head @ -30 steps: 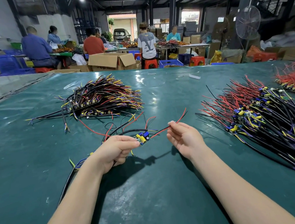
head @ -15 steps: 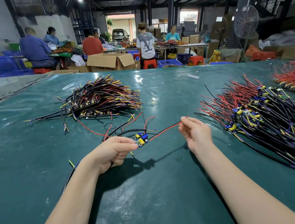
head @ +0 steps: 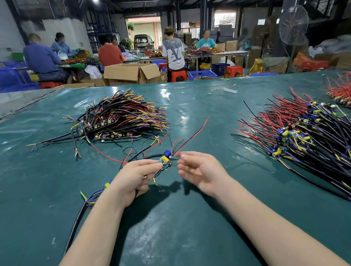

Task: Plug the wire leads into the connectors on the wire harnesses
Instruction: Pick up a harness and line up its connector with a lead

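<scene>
Left hand (head: 136, 176) is pinching the seemingly light, fragile board (head: 165, 161) just above the worktop (head: 178, 228); right hand (head: 199, 169) is hovering loosely curled beside the limp-looking red lead (head: 193, 133), grip on it impossible to tell, the lead probably wanting a pinch near its tip.

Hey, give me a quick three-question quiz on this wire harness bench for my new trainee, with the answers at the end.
1. True or false: the left hand holds the small circuit board.
2. The harness pile with the fanned red leads lies: A) left of the board, B) right of the board, C) under the board.
3. Fill in: the table cover is dark ____.
Key: 1 true; 2 B; 3 green.
</scene>
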### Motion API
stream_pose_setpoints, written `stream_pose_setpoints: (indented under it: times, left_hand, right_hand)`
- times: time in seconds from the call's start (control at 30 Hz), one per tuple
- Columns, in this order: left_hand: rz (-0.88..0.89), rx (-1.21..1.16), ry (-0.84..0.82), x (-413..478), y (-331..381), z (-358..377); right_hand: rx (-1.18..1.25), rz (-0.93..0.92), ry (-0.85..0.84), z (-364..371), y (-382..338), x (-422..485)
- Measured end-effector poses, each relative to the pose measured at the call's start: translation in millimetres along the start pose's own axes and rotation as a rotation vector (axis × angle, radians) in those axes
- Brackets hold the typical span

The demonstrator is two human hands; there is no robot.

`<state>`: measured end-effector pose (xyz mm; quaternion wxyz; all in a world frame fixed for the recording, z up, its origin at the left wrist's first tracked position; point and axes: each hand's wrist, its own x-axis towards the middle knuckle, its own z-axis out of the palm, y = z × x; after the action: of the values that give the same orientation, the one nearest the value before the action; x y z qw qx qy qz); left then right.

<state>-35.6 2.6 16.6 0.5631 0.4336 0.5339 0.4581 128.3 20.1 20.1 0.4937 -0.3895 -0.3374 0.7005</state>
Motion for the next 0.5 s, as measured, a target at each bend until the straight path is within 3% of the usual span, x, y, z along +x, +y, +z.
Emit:
stream_pose_setpoints:
  times: [0.5]
  left_hand:
    - [0.037,0.177,-0.043,2.7,-5.3,11.7]
  right_hand:
    - [0.424,0.098,0.254,9.6,3.8,0.8]
